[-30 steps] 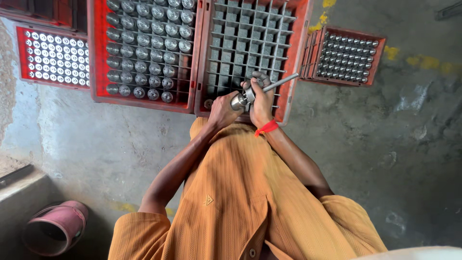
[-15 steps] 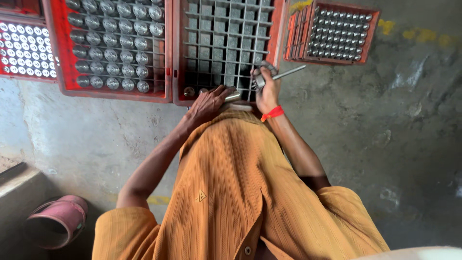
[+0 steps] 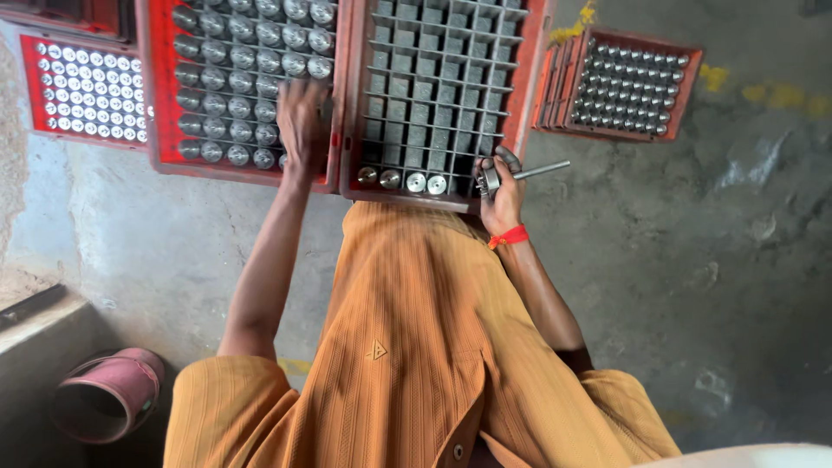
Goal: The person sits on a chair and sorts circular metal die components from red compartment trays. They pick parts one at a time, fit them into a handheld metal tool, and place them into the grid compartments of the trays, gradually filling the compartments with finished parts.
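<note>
My left hand (image 3: 302, 117) reaches into a red tray (image 3: 154, 130) packed with grey metal cylinders (image 3: 227, 104). Its fingers lie over the cylinders at the tray's right side, and the hand is blurred, so its grip is unclear. My right hand (image 3: 501, 192), with a red band on the wrist, grips a small metal gauge tool (image 3: 520, 175) whose thin rod sticks out to the right. It sits at the near right corner of a second red tray (image 3: 530, 78), a grid of mostly bare cells with several cylinders (image 3: 403, 181) in the near row.
A smaller red tray of metal pieces (image 3: 628, 82) lies on the concrete floor at the right. Another red tray (image 3: 82, 91) lies at the far left. A pink pipe-like vessel (image 3: 108, 394) rests by a concrete step at lower left. My orange garment (image 3: 407, 347) fills the foreground.
My left hand has left the tool and swung left onto the full tray of cylinders. My right hand still holds the tool, now at the grid tray's near right corner.
</note>
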The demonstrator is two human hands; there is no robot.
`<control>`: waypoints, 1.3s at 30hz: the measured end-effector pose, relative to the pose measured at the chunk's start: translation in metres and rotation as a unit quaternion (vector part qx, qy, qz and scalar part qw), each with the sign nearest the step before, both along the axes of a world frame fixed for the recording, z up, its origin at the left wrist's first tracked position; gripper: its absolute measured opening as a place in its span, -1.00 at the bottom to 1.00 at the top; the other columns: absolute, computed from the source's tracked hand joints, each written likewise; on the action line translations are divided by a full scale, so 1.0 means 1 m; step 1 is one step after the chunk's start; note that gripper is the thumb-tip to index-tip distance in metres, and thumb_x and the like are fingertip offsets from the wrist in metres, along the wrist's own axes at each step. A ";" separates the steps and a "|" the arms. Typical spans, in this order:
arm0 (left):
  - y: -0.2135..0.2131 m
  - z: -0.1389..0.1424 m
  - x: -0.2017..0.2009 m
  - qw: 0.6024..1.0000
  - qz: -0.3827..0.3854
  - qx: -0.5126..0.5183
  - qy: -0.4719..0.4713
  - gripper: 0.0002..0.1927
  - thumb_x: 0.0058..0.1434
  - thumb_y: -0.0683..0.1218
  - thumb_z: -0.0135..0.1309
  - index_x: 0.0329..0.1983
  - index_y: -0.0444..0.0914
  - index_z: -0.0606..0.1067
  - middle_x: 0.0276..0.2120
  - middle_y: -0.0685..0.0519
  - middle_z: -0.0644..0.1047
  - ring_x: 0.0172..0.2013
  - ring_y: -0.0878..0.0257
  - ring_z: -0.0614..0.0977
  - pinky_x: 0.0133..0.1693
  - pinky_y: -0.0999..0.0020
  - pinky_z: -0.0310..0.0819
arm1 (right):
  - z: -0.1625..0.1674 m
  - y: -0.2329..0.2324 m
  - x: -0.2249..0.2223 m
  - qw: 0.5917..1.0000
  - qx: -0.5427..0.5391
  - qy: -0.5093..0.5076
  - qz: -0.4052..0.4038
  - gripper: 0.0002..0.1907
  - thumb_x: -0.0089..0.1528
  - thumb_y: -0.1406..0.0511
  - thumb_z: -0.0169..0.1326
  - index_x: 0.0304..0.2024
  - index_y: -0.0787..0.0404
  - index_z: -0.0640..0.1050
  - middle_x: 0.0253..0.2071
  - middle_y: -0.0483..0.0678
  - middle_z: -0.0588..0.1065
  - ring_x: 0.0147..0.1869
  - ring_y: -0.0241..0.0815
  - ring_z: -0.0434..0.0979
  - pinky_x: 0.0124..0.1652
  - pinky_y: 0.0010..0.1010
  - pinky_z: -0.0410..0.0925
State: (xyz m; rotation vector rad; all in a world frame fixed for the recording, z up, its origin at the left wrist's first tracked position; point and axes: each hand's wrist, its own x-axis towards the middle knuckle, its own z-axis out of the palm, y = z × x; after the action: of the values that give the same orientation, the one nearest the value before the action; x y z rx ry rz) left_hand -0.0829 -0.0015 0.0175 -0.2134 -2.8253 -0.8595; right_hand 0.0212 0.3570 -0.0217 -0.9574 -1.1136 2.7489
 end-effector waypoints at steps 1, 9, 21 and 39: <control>-0.005 -0.002 -0.014 0.999 0.022 -0.017 0.021 -0.72 0.24 -0.18 0.27 0.02 -0.31 0.60 0.03 -0.20 0.47 0.07 -0.19 0.45 0.13 -0.10 0.35 | -0.001 -0.003 0.000 1.000 0.004 -0.003 0.000 -0.84 0.35 0.44 0.04 0.00 0.27 0.49 -0.35 0.01 0.54 -0.18 -0.08 0.63 -0.15 -0.31 0.52; -0.013 -0.012 -0.066 0.995 0.007 -0.092 -0.031 -0.49 0.06 0.00 0.48 0.04 -0.26 0.63 0.17 -0.23 0.38 0.22 -0.14 0.33 0.20 -0.27 0.18 | -0.004 -0.035 -0.002 1.000 0.013 0.008 0.014 -0.86 0.38 0.44 0.04 0.00 0.30 0.48 -0.35 0.00 0.52 -0.16 -0.09 0.61 -0.07 -0.32 0.50; 0.060 0.023 0.019 0.754 -0.070 0.592 -0.277 -0.63 0.27 0.02 0.37 -0.32 -0.27 0.43 -0.50 0.07 0.45 -0.47 0.26 0.47 -0.36 0.25 0.39 | 0.021 -0.060 -0.015 0.998 0.036 0.015 0.043 -0.81 0.34 0.46 0.03 0.02 0.31 0.49 -0.27 -0.04 0.51 -0.14 -0.14 0.61 -0.06 -0.33 0.48; 0.208 -0.001 0.101 0.905 -0.143 0.163 -0.367 -0.47 -0.05 0.16 0.35 -0.15 -0.30 0.60 -0.29 -0.21 0.66 -0.20 -0.13 0.70 -0.13 0.05 0.55 | 0.050 -0.007 -0.007 0.967 0.133 0.152 0.157 -0.88 0.37 0.43 0.05 -0.04 0.26 0.45 -0.29 -0.12 0.43 -0.25 -0.23 0.52 -0.03 -0.26 0.49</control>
State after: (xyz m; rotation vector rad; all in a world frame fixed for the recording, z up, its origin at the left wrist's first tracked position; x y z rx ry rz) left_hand 0.0178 0.2060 0.0161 -0.3121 -3.2755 -1.7874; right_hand 0.0147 0.3505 0.0283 -0.3386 -1.6316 2.7363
